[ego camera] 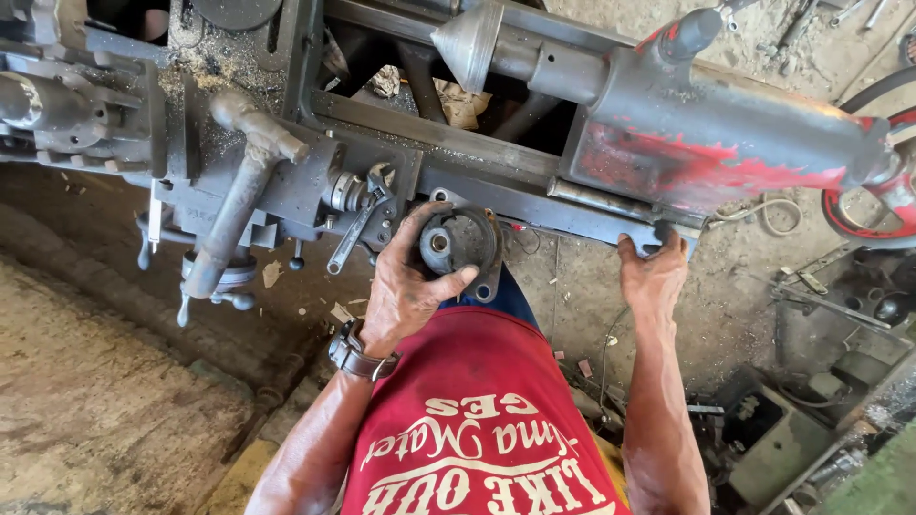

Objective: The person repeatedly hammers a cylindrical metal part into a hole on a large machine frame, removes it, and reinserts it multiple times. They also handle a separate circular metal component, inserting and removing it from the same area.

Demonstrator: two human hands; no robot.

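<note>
My left hand (405, 286) grips a dark round metal housing (463, 250) with a flange and a central bore, held just in front of the lathe bed (496, 186). A watch with a dark strap sits on that wrist. My right hand (654, 272) rests on the front edge of the lathe bed, fingers curled over it, below the red-stained tailstock (725, 133). The tailstock's cone-shaped centre (468, 43) points left.
A spanner (358, 224) hangs on the lathe carriage beside a long lever handle (239, 191). Metal chips lie on the carriage. Scrap parts and a metal box (773, 439) crowd the floor at right. A red wheel (878, 191) stands at the far right.
</note>
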